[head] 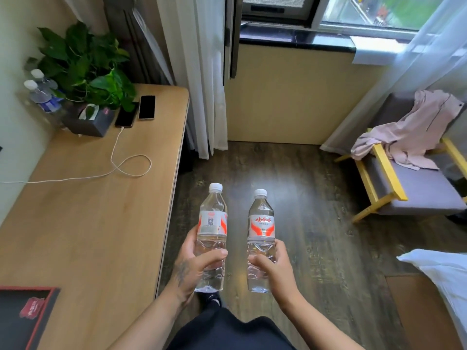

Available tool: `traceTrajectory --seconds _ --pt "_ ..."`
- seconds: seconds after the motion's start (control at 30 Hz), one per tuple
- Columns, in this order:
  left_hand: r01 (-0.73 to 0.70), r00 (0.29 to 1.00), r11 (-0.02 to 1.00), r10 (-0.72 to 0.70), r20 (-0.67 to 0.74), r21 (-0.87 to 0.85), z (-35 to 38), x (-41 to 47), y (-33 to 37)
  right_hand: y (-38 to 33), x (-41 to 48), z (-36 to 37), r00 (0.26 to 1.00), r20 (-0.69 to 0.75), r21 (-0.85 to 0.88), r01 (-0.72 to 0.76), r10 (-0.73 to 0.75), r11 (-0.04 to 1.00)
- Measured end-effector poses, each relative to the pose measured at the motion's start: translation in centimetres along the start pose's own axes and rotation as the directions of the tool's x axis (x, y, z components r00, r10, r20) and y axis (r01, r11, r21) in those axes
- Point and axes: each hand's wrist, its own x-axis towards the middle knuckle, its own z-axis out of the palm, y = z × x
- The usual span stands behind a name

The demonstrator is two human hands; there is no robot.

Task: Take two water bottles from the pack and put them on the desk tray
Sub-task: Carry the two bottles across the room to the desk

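I hold two clear water bottles with white caps and red-and-white labels, both upright over the wooden floor. My left hand grips the left bottle around its lower half. My right hand grips the right bottle the same way. The bottles are a hand's width apart, just right of the desk's edge. A black tray with a red rim lies on the desk's near left corner, partly cut off by the frame. The pack is not in view.
The long wooden desk runs along the left wall, carrying two phones, a looping white charging cable, a tissue box, a potted plant and two blue-labelled bottles. A chair with pink clothing stands right; a white pillow lies nearer.
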Motion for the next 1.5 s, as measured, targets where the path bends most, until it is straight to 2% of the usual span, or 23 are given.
traceTrajectory --seconds 0.3,0.53,0.77,0.9,1.0,1.13,1.3,1.5 --pt "-0.03 0.998 1.0 0.03 0.063 0.0 -2.3 7.9 6.6 -7.0 7.0 4.9 0.999 0.0 0.03 0.053 -0.053 0.998" --pt "-0.034 0.999 0.998 0.035 0.012 -0.054 -2.8 11.0 8.4 -10.0 10.8 5.8 0.997 0.036 -0.002 0.066 -0.066 0.998" --pt "-0.066 0.982 0.989 0.042 -0.184 -0.13 -3.7 11.4 9.0 -13.3 15.1 7.6 0.975 0.218 -0.122 0.082 -0.054 0.989" --pt "-0.103 0.941 0.98 0.041 -0.335 -0.169 -5.1 10.6 8.8 -14.8 17.2 10.5 0.917 0.397 -0.159 0.106 -0.035 0.982" --pt "-0.145 0.876 0.963 0.019 -0.482 -0.225 -6.1 9.1 8.2 -15.4 18.0 13.0 0.846 0.534 -0.202 0.136 -0.007 0.97" --pt "-0.228 0.748 0.929 -0.025 -0.663 -0.292 -6.9 6.2 6.9 -15.5 17.6 16.4 0.706 0.706 -0.281 0.201 0.06 0.938" --pt "-0.349 0.537 0.879 -0.097 -0.838 -0.326 -6.7 1.2 4.7 -14.9 15.5 20.7 0.499 0.85 -0.348 0.286 0.171 0.893" --pt "-0.462 0.274 0.833 -0.192 -0.942 -0.304 -6.3 -5.3 2.2 -13.2 9.9 25.8 0.237 0.929 -0.358 0.393 0.283 0.847"
